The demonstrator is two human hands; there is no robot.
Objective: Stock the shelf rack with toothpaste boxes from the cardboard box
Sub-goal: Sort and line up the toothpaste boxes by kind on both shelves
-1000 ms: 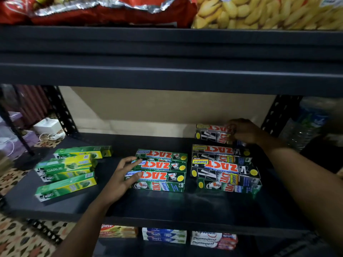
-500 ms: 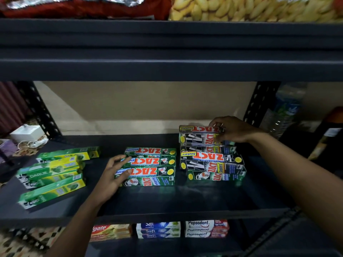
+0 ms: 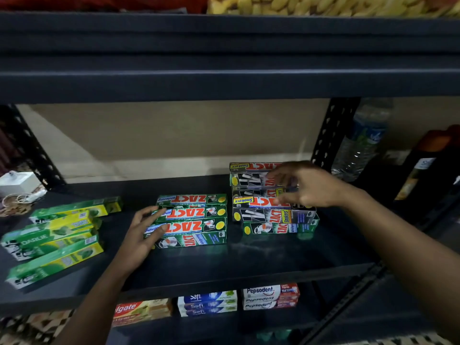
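Head camera gives me the middle shelf (image 3: 224, 265) with three groups of toothpaste boxes, and my worry is the black pile (image 3: 271, 202) on the right. It is stacked several boxes high over a green box at the bottom, and the upper boxes do not sit square with the lower ones. My right hand (image 3: 308, 185) is at that pile with fingers spread and loosely curled, thumb low against the second box; motion blur stops me saying whether the tips actually pinch the top box or only touch it. If I push sideways there, I judge the top two boxes could slide off toward the back or the right upright. My left hand (image 3: 142, 235) lies flat and open, fingers apart, against the left ends of the green pile (image 3: 191, 220), clamped on nothing; a hard shove would skew those boxes into the black pile just beside them. The yellow-green boxes (image 3: 57, 235) at left lie fanned and near the front edge, so a careless forearm could knock one off. No cardboard box is in view.
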